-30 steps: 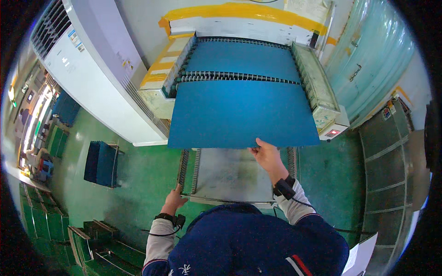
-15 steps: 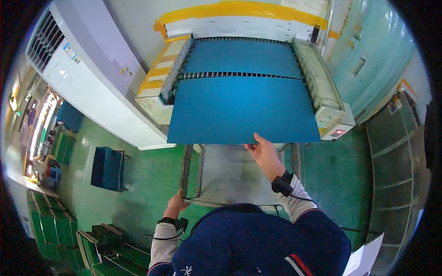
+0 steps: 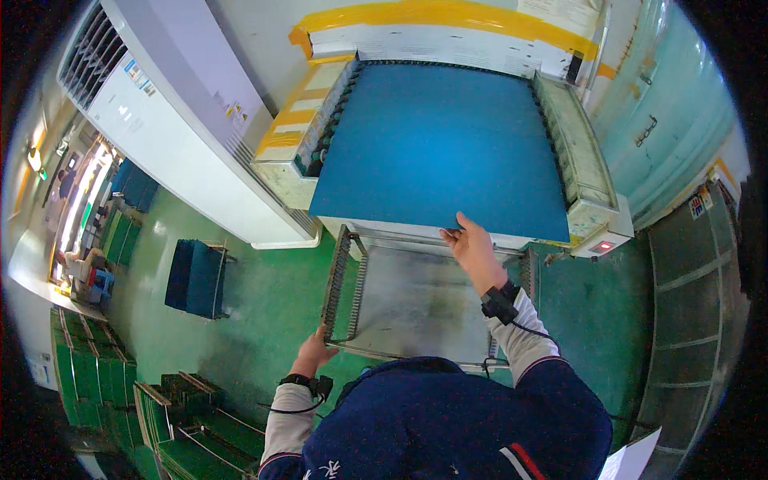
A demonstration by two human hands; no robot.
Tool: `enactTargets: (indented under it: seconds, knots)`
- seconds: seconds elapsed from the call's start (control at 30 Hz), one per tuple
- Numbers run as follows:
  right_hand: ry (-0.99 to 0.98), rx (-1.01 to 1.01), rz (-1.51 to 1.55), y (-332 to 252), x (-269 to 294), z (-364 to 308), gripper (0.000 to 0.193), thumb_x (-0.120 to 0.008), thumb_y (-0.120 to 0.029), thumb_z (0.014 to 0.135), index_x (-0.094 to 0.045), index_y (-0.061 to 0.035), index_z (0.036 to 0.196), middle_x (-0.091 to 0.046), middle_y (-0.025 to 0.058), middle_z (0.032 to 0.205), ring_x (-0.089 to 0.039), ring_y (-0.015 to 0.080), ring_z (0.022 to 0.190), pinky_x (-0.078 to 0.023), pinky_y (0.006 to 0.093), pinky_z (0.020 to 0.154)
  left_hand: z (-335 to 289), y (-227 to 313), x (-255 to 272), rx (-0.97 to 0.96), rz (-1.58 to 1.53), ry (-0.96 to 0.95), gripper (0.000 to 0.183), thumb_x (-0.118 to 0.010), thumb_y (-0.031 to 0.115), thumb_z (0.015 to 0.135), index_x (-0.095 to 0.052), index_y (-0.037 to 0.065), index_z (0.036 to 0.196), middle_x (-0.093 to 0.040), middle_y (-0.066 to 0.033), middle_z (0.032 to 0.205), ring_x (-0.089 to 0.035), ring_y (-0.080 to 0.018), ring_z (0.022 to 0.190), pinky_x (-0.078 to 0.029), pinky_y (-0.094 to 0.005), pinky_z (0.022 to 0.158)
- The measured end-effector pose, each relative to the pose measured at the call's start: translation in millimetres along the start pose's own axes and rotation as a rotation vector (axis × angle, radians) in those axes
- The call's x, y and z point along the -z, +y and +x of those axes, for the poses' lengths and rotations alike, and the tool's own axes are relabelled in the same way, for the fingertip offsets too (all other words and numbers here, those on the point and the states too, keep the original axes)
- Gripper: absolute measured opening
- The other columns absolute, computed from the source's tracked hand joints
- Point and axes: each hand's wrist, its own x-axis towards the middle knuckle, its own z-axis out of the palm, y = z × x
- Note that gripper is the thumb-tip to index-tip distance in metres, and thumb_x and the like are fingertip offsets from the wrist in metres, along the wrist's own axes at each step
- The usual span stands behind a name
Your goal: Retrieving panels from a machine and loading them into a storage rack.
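Observation:
A flat blue panel lies on the roller conveyor, its near edge overhanging the front. My right hand pinches that near edge, right of its middle, with the thumb on top and a finger at the edge below. The blue surface runs back unbroken to the far end of the rollers; a seam between two panels is hard to make out. Below the conveyor's front stands a metal rack with slotted, comb-like sides. My left hand is closed around its near left corner; some of those fingers are hidden.
Pale housings flank the rollers, the left one taped yellow. A tall white cabinet unit stands left, a clear plastic curtain right. A dark rack of blue panels and green panel racks stand on the floor at left.
The near blue panel has slid away from me, and the strip of rollers behind it is now covered. My right hand moved with its edge; my left hand stays on the rack corner.

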Motion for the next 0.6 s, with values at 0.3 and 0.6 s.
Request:
enactTargets:
  seconds: [0.3,0.6]
  knots:
    - [-0.020,-0.023,-0.038,-10.9,2.3,16.3,0.023,-0.064,-0.017,0.087,-0.052,-0.0056,0.102,-0.059,0.0105,0.098,-0.058,0.0253,0.087,-0.052,0.0382,0.076,0.9,12.9,7.6,0.070,0.043,-0.058,0.089,-0.075,0.037,0.069,-0.029,0.016,0.142,-0.057,-0.0177,0.121,-0.056,-0.0343,0.111,-0.047,-0.0425,0.092]
    - [-0.049,-0.002,-0.060,-14.5,-11.9,11.8,0.020,-0.063,-0.019,0.088,-0.053,-0.0028,0.095,-0.058,0.0111,0.093,-0.058,0.0274,0.081,-0.053,0.0417,0.074,9.0,-11.3,-11.8,0.069,0.052,-0.035,0.090,-0.075,0.037,0.070,-0.026,0.017,0.143,-0.056,-0.0186,0.121,-0.055,-0.0349,0.111,-0.047,-0.0433,0.092]
